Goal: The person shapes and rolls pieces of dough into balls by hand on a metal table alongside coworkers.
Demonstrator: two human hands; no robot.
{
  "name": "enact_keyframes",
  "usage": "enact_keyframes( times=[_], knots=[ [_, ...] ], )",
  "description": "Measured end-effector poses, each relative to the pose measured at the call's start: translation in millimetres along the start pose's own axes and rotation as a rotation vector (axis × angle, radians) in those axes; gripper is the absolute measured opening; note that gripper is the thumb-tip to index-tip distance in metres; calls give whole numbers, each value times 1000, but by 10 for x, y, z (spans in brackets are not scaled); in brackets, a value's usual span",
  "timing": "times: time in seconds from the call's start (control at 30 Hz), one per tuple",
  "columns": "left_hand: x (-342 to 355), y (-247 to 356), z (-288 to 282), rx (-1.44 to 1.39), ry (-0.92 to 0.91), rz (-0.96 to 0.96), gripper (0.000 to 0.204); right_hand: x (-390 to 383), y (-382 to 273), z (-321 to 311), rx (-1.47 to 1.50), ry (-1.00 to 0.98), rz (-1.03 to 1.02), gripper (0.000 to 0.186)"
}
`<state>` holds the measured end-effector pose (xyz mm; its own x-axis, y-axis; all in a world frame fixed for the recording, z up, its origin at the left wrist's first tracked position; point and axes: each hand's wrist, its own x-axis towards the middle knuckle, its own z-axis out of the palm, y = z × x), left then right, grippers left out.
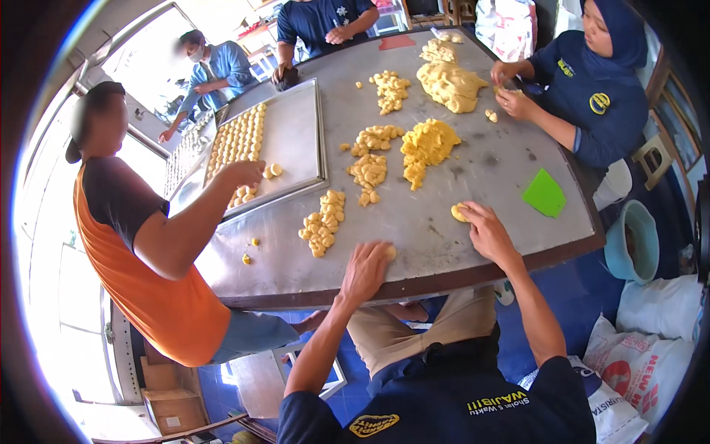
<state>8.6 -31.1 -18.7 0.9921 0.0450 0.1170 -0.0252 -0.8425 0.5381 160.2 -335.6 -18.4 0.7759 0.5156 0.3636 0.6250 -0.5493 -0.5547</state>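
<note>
Head view. The person's left hand (364, 268) lies palm down near the front edge of the metal table (414, 229). A small pale piece (390, 253), blurred, shows beside its thumb side; whether the fingers grip it cannot be told. The right hand (488, 228), also over the table, pinches a yellow dough piece (459, 213) at its curled fingertips. Beyond the hands lie a deep-yellow dough mound (430, 146), clusters of dough lumps (322, 224) to its left, and a larger pale dough mound (450, 86) behind. At right rests a green scraper (545, 194). At left, a co-worker in orange (151, 277) reaches over a tray (292, 140) holding rows of dough balls (238, 138).
</note>
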Motion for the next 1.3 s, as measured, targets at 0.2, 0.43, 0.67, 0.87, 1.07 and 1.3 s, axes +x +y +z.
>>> enact_keyframes(
  times=[0.2,0.43,0.67,0.87,1.07,1.3],
  knots=[
    [664,-101,-300,-168,929,16,52,-72,66,302,-166,169,88,41],
    [1108,-706,361,111,406,120,53,62,-204,494,-133,44,13,40],
    [780,-390,257,91,427,-187,39,-296,-201,300,-275,48,-38,53],
    [211,-85,135,52,331,-5,23,108,-43,388,83,93,27,46],
    [384,338,-59,501,104,87,30,276,2,512,-127,58,-75,33],
    [960,-116,394,439,371,159,24,429,-101,178,-302,-192,-78,21]
  ],
)
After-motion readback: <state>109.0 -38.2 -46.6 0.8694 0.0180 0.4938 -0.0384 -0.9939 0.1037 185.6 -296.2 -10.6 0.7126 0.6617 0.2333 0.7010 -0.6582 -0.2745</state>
